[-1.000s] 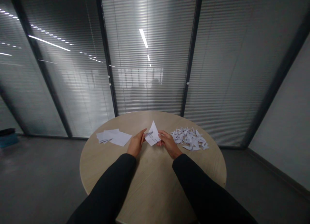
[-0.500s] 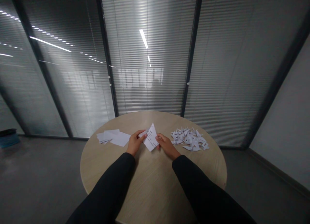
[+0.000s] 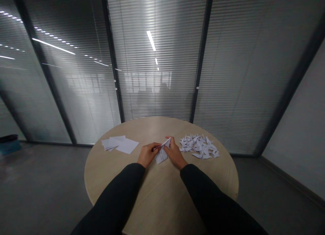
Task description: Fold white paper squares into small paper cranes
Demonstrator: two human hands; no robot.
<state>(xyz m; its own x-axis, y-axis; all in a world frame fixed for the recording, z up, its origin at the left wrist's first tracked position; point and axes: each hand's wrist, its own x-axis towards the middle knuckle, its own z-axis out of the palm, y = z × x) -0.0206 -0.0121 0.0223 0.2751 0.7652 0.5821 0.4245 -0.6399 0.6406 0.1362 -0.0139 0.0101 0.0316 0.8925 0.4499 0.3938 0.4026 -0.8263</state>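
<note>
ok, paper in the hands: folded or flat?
Folded: the paper bends along its top, between left hand and right hand. Fold count unclear.

Bench (image 3: 162, 197) between sleeves (image 3: 119, 191): I'm seeing it lying open.
Sheets (image 3: 127, 145): lying flat, leaving room above.
Paper pile (image 3: 199, 147): blocking low passage beside the right hand (image 3: 175, 154).
Far edge (image 3: 157, 119): running open beyond the left hand (image 3: 147, 154).

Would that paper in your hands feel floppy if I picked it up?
The paper would probably feel light, since it's small and looks thin. It likely bends easily, as it's already folded. It might feel stiffer up top, where it seems doubled over.
</note>
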